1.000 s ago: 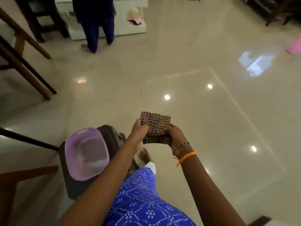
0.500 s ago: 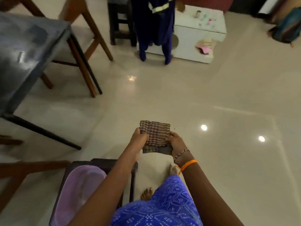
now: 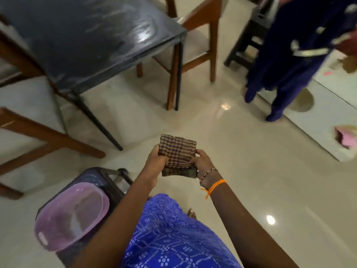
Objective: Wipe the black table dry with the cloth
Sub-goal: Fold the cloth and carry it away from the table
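Checked brown cloth (image 3: 177,154), folded, was clamped at both sides by my left grip (image 3: 155,163) and right grip (image 3: 202,163), well short of the streaked black tabletop (image 3: 81,39).

Folded brown checked cloth (image 3: 177,154), held up in the air over the pale floor, well apart from the black table (image 3: 81,41) with glossy top streaked by wet smears, standing up and to the left of it.
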### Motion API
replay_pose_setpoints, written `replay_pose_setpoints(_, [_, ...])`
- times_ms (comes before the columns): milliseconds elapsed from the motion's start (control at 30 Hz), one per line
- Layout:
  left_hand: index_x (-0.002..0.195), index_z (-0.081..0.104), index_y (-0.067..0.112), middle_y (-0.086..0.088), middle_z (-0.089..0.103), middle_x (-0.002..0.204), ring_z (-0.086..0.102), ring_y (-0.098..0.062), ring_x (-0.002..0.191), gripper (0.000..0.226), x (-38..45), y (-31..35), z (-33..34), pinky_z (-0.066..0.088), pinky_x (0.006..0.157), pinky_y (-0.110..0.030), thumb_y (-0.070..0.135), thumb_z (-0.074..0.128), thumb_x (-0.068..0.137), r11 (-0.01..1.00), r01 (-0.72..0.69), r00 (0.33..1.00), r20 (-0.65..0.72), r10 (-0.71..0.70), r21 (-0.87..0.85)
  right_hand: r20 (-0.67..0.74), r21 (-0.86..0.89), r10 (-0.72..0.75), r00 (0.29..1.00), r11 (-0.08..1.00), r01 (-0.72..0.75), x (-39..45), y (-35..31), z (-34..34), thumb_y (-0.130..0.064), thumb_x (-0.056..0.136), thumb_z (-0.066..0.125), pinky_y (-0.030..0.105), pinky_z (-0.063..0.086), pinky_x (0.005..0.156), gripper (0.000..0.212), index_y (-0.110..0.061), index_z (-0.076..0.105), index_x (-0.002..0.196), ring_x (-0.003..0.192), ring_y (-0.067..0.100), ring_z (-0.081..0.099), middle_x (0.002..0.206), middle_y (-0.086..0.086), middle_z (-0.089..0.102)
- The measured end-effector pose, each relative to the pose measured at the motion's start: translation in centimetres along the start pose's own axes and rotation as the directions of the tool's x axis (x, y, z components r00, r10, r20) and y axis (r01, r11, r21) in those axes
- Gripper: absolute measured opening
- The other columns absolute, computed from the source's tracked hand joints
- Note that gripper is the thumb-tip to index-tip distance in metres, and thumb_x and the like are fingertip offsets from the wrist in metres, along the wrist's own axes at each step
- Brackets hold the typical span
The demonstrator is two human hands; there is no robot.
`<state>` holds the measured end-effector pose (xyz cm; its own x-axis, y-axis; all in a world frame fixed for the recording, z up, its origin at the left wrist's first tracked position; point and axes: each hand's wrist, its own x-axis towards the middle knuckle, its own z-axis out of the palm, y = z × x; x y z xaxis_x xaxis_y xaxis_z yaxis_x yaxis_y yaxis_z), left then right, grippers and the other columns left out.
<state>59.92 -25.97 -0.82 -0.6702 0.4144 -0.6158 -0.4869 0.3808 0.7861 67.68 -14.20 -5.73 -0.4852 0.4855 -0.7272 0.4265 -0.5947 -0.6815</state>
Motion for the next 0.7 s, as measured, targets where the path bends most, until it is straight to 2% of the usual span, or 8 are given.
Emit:
replay_pose_setpoints(67, [0.105, 0.049, 0.019, 0.004, 0.059, 0.086, 0.055, -0.005, 0.076, 0.046, 1.4, 0.0, -0.7, 0.045, 0.043, -0.009, -0.014, 0.033, 0.078, 0.999, 0.010, 0.996, -0.088, -0.014, -0.042, 0.058, -0.049, 0.009, 0.998, 0.999, -0.006, 1.4, -1.0, 1.8, 0.011, 0.083, 0.048, 0.027, 0.051, 0.054, 0.035, -0.009, 0.055, 0.112, 0.071, 0.022, 0.059, 0.083, 0.010, 0.063])
replay_pose_setpoints(233, [0.113, 0.051, 0.025, 0.011, 0.061, 0.083, 0.059, -0.002, 0.071, 0.038, 6.0, 0.2, -4.5, 0.045, 0.041, -0.011, -0.001, 0.033, 0.092, 0.979, 0.024, 0.948, -0.306, -0.087, -0.203, 0.197, -0.210, 0.014, 0.980, 0.977, 0.029, 5.3, -3.0, 7.7, 0.012, 0.086, 0.050, 0.032, 0.047, 0.065, 0.039, 0.002, 0.047, 0.123, 0.072, 0.023, 0.056, 0.105, 0.024, 0.060])
replay_pose_setpoints(367, [0.123, 0.050, 0.015, 0.002, 0.060, 0.088, 0.054, -0.006, 0.067, 0.033, 8.7, 1.8, -8.5, 0.042, 0.036, -0.011, 0.009, 0.032, 0.096, 0.945, 0.086, 0.882, -0.418, -0.219, -0.314, 0.303, -0.377, 0.017, 0.953, 0.921, 0.103, 7.9, -5.5, 13.3, 0.014, 0.086, 0.044, 0.029, 0.048, 0.063, 0.040, 0.002, 0.047, 0.124, 0.079, 0.025, 0.057, 0.094, 0.014, 0.060])
replay_pose_setpoints(433, [0.126, 0.047, 0.013, 0.001, 0.058, 0.092, 0.056, -0.009, 0.073, 0.038, 9.2, 2.2, -10.7, 0.045, 0.044, -0.013, 0.000, 0.034, 0.093, 0.942, 0.061, 0.879, -0.430, -0.208, -0.330, 0.356, -0.435, 0.045, 0.933, 0.892, 0.123, 8.7, -6.3, 16.1, 0.015, 0.086, 0.044, 0.031, 0.048, 0.065, 0.040, 0.002, 0.047, 0.124, 0.091, 0.029, 0.056, 0.101, 0.017, 0.058])
replay_pose_setpoints(500, [0.125, 0.047, 0.008, -0.011, 0.060, 0.111, 0.062, -0.024, 0.095, 0.039, 8.9, 2.1, -12.9, 0.049, 0.064, -0.022, -0.004, 0.037, 0.089, 0.925, 0.025, 0.863, -0.459, -0.211, -0.379, 0.416, -0.491, 0.062, 0.907, 0.855, 0.167, 9.3, -6.6, 19.1, 0.014, 0.085, 0.043, 0.032, 0.048, 0.067, 0.039, 0.000, 0.049, 0.121, 0.096, 0.030, 0.055, 0.106, 0.018, 0.057])
replay_pose_setpoints(567, [0.125, 0.046, 0.006, -0.019, 0.056, 0.124, 0.056, -0.035, 0.112, 0.038, 8.2, 1.8, -14.7, 0.046, 0.076, -0.029, -0.004, 0.040, 0.088, 0.899, 0.024, 0.834, -0.487, -0.259, -0.436, 0.471, -0.540, 0.079, 0.878, 0.813, 0.216, 9.3, -6.2, 21.6, 0.015, 0.085, 0.042, 0.032, 0.049, 0.069, 0.037, -0.004, 0.051, 0.116, 0.097, 0.029, 0.055, 0.107, 0.017, 0.057])
replay_pose_setpoints(633, [0.125, 0.046, 0.003, -0.020, 0.056, 0.122, 0.054, -0.036, 0.115, 0.037, 7.6, 0.8, -16.2, 0.045, 0.076, -0.029, -0.001, 0.042, 0.089, 0.852, 0.029, 0.776, -0.526, -0.349, -0.523, 0.528, -0.598, 0.140, 0.838, 0.762, 0.249, 8.7, -5.2, 24.1, 0.014, 0.086, 0.041, 0.032, 0.050, 0.068, 0.035, -0.008, 0.052, 0.111, 0.093, 0.028, 0.057, 0.105, 0.017, 0.059])
replay_pose_setpoints(700, [0.125, 0.047, -0.003, -0.018, 0.057, 0.111, 0.056, -0.035, 0.109, 0.034, 6.7, -0.2, -17.5, 0.044, 0.075, -0.029, 0.002, 0.044, 0.091, 0.769, 0.079, 0.670, -0.537, -0.512, -0.635, 0.594, -0.652, 0.217, 0.774, 0.694, 0.306, 8.0, -4.0, 26.1, 0.016, 0.086, 0.040, 0.031, 0.050, 0.067, 0.035, -0.001, 0.051, 0.114, 0.087, 0.027, 0.058, 0.105, 0.022, 0.059])
